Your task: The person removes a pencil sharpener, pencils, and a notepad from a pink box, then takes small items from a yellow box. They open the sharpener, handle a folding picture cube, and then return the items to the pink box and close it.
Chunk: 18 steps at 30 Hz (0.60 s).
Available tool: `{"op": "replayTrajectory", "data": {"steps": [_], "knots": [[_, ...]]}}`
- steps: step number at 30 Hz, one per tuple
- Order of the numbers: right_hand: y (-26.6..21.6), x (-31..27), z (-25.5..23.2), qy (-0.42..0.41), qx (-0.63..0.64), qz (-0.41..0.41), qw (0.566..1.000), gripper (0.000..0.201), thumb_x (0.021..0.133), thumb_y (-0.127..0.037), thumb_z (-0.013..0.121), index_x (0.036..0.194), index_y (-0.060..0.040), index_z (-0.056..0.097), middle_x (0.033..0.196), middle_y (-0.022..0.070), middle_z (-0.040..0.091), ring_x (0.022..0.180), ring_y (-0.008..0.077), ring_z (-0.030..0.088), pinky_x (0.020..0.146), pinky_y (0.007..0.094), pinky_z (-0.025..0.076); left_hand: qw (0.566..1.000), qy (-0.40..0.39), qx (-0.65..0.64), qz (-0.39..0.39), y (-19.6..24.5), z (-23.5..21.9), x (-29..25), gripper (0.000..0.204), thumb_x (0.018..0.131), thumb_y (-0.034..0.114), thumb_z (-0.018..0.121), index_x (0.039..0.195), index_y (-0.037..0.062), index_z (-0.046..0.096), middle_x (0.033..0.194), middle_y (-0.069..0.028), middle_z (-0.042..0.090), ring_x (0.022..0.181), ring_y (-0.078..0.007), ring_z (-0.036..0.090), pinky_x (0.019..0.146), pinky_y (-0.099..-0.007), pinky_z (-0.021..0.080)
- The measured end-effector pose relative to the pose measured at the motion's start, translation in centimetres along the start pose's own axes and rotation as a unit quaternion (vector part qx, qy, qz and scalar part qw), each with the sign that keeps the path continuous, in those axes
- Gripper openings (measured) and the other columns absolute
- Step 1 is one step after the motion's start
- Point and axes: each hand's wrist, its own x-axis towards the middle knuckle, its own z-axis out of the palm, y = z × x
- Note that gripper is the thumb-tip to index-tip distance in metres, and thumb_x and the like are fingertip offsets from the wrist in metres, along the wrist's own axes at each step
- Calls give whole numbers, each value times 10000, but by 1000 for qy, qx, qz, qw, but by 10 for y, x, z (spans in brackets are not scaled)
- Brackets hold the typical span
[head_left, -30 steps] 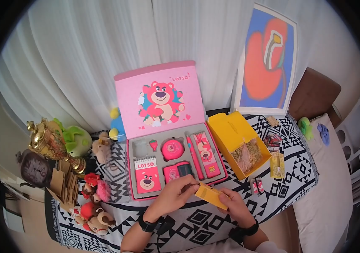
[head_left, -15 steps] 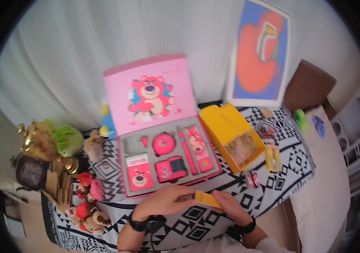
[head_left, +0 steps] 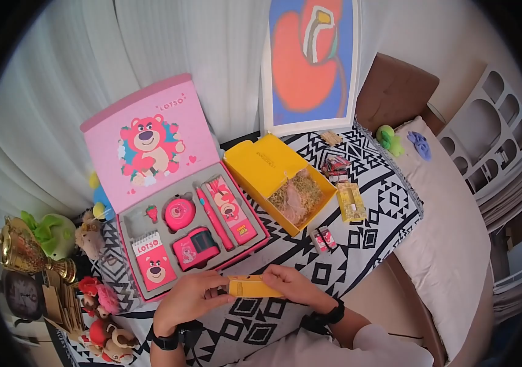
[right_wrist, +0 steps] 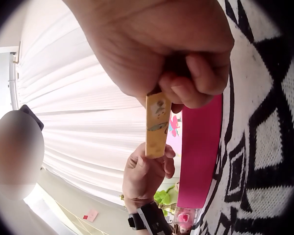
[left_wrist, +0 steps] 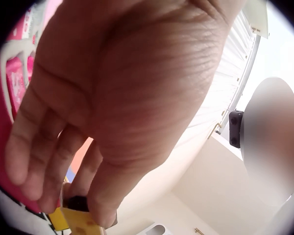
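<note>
A slim yellow box (head_left: 250,287) with a small cartoon print on its narrow side is held level between my two hands, over the patterned cloth. My right hand (head_left: 293,284) grips its right end, the thumb along the top; in the right wrist view the other fingers curl inward. At the opposite end, my left hand (head_left: 189,298) pinches the box with thumb and forefinger, its remaining fingers loosely extended. A dark bit (left_wrist: 78,203) shows between those fingertips in the left wrist view, at the box's end; I cannot tell what it is.
An open pink gift box (head_left: 142,137) holds a notepad (head_left: 156,269), a round pink case (head_left: 180,213) and other stationery. Right of it stands an open yellow box (head_left: 267,156) with shredded filling. Small packets (head_left: 351,203) lie farther right; plush toys (head_left: 111,339) and a gold trophy (head_left: 19,244) stand left.
The head view has swung right, so everything sits farther left in it. The yellow box has turned from slanted to nearly level, and both hands keep hold at its ends.
</note>
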Motion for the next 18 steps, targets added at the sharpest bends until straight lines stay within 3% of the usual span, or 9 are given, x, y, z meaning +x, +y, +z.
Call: {"op": "replayTrajectory", "data": {"steps": [2,4,8,11,14,16,18], "knots": [[1,-3,-5,24,-32,-20,999,346,1000,-353,500,1007,-16,579,806,8,560,718,66,495,629,238,431,1000,0,-14,-9,0,2,1,301,768,129,782,1031,33,673,826,-50,640,673,-126,602,601,-248,476],[5,-6,-10,33,-16,-64,997,309,999,-347,502,1021,-49,580,747,-36,512,603,18,436,514,185,362,999,-1,-27,-16,-1,7,4,308,765,105,785,1041,24,673,861,-46,646,705,-121,612,618,-237,482],[4,-10,-14,26,-14,-34,999,297,996,-336,513,1075,-54,563,784,-30,530,624,24,441,526,188,367,998,28,-56,-6,-6,15,8,293,783,93,758,1051,26,661,866,-59,642,696,-137,612,633,-252,494],[10,-9,-12,-2,-9,-23,1000,303,987,-325,534,1137,-62,532,827,-24,544,656,40,475,568,196,398,996,72,-58,-5,-6,17,11,287,804,79,728,1072,20,642,897,-80,634,679,-162,614,632,-266,503],[11,-8,-6,-5,-26,-93,995,366,962,-325,580,1175,-38,500,868,40,593,743,107,545,671,267,460,991,111,-68,1,-9,24,14,271,822,65,707,1074,4,627,926,-91,624,692,-168,617,644,-273,510],[1,-8,-7,-47,-115,-76,989,374,950,-307,598,1190,-40,491,879,76,612,738,138,585,675,283,473,989,125,-76,18,-12,29,16,256,829,59,698,1065,-4,621,943,-95,617,702,-170,619,651,-276,513],[-3,-8,-6,-46,-111,-65,991,368,943,-300,611,1176,-38,499,885,66,616,768,134,592,693,277,478,975,131,-174,-33,-15,32,16,222,836,59,695,1030,-13,615,962,-86,607,724,-160,621,663,-266,511]]}}
